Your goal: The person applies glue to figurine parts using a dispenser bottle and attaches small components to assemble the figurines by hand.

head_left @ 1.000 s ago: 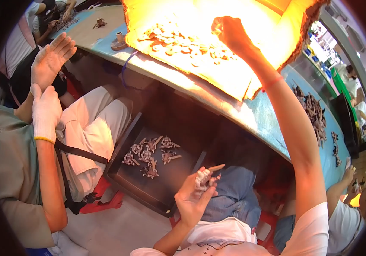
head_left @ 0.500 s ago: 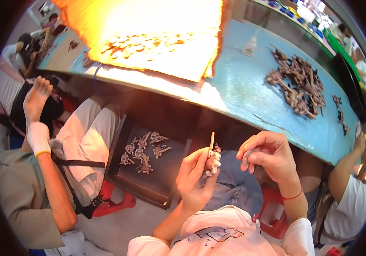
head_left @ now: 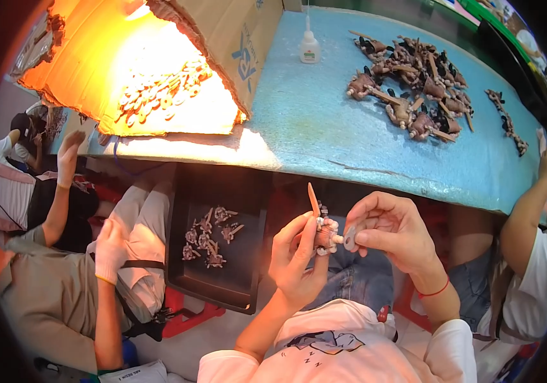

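Note:
My left hand (head_left: 298, 258) is closed around a small jointed figurine (head_left: 325, 236) with pale and brown parts. A pointed orange-brown blade-like piece (head_left: 313, 196) sticks up from its upper left side. Between the thumb and fingers of my right hand (head_left: 396, 233) is a small flat grey ring-like piece (head_left: 349, 239). That piece sits right beside the figurine's pale limb; whether they touch I cannot tell. Both hands are above my lap, in front of the blue table (head_left: 273, 127).
A brightly lit cardboard box (head_left: 248, 57) with several small pieces stands on the table. Nearby are a white glue bottle (head_left: 310, 48) and a pile of figurines (head_left: 413, 83). Left of my hands, a black tray (head_left: 216, 287) holds several figurines. Co-workers sit at both sides.
My right hand has brought the grey piece left, close to the figurine. The head view has shifted, moving the box left in the picture. The left co-worker's gloved hand is lower.

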`<action>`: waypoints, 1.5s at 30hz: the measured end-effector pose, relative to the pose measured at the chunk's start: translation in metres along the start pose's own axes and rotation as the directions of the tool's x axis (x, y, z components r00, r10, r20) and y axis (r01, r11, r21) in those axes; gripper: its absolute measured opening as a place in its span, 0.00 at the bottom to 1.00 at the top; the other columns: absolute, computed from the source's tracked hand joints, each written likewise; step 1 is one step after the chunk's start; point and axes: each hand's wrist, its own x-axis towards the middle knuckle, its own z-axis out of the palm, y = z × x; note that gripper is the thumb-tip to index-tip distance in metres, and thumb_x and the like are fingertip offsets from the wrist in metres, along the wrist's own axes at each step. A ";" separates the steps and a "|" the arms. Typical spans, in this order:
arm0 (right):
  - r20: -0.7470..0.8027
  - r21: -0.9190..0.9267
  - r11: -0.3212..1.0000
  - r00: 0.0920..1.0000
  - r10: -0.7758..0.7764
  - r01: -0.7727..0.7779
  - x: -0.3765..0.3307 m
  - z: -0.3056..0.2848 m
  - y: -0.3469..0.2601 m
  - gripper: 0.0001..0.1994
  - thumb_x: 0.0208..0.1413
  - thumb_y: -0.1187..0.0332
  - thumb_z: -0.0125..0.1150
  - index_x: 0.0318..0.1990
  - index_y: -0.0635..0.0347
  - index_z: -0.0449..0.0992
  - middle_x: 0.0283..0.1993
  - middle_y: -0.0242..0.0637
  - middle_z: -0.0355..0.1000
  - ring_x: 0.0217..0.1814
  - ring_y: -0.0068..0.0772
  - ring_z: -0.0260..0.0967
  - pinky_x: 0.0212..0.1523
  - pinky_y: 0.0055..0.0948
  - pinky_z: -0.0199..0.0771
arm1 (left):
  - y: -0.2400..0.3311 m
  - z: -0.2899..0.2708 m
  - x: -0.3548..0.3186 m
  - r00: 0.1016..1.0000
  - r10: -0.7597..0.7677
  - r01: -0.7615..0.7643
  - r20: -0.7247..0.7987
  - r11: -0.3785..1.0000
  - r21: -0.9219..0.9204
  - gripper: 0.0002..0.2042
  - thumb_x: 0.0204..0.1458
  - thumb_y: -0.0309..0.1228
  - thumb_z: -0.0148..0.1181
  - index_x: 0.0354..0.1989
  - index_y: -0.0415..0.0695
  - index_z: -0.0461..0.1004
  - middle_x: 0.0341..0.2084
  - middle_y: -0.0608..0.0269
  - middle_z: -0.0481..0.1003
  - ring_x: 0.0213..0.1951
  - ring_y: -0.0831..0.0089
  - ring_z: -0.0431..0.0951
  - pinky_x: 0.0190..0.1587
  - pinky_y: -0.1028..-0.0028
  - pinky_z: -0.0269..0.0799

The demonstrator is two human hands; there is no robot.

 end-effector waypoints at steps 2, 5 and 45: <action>0.000 -0.010 1.000 1.000 0.000 0.000 0.001 -0.002 0.002 0.10 0.47 0.79 0.59 0.38 0.69 0.71 0.32 0.36 0.71 0.32 0.20 0.70 0.30 0.18 0.72 | -0.002 0.001 -0.001 1.000 0.022 -0.022 -0.005 1.000 0.006 0.23 0.36 0.10 0.59 0.47 0.31 0.69 0.44 0.47 0.67 0.39 0.66 0.74 0.39 0.75 0.74; -0.007 -0.028 0.999 1.000 0.023 -0.023 0.002 -0.002 0.003 0.10 0.47 0.78 0.60 0.38 0.69 0.71 0.32 0.35 0.71 0.31 0.18 0.69 0.30 0.17 0.71 | -0.005 0.001 -0.002 0.999 0.044 -0.044 0.009 0.999 0.023 0.24 0.36 0.09 0.58 0.47 0.31 0.69 0.44 0.47 0.66 0.39 0.65 0.75 0.38 0.75 0.74; -0.139 0.016 0.989 0.980 -0.143 0.146 0.005 0.018 0.022 0.08 0.42 0.84 0.56 0.27 0.63 0.65 0.31 0.34 0.66 0.33 0.18 0.65 0.33 0.18 0.68 | 0.007 -0.008 0.007 0.979 -0.197 0.204 0.054 0.949 -0.242 0.26 0.34 0.20 0.56 0.49 0.31 0.68 0.50 0.35 0.63 0.47 0.54 0.71 0.48 0.66 0.68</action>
